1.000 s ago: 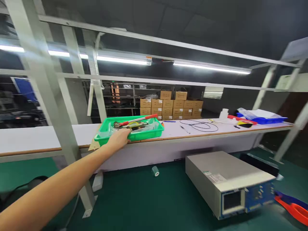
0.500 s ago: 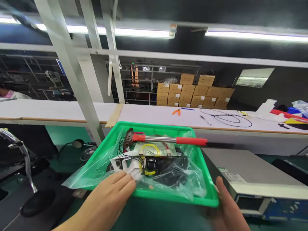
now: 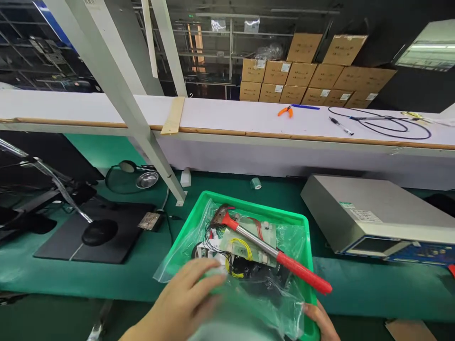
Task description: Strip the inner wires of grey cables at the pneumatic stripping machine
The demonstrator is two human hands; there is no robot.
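A green plastic tray (image 3: 241, 203) rests at the front of the green bench, tilted in view. My right hand (image 3: 322, 319) grips its right side near the front corner. Above the tray's front left side hovers my left hand (image 3: 190, 293), fingers stretched out and partly blurred, with nothing visible in them. Inside the tray lies a clear plastic bag (image 3: 261, 303). A hammer (image 3: 261, 244) with a red handle lies across it, its end past the right rim. Under the hammer are yellow wires (image 3: 243, 248), black wires (image 3: 213, 241) and small packaged parts.
To the right stands a grey instrument box (image 3: 351, 203). At left are a black mat (image 3: 131, 227), a black round base (image 3: 99, 232) with a flexible metal neck, and a metal dish (image 3: 147, 180). The raised white shelf (image 3: 227, 113) holds orange-handled pliers (image 3: 285, 112), a pen and a coiled cable (image 3: 387, 125).
The view has tipped downward. The tray has come down onto the bench, and the hammer has swung diagonally. My left hand has lifted off the tray's front; my right hand stays on its side.
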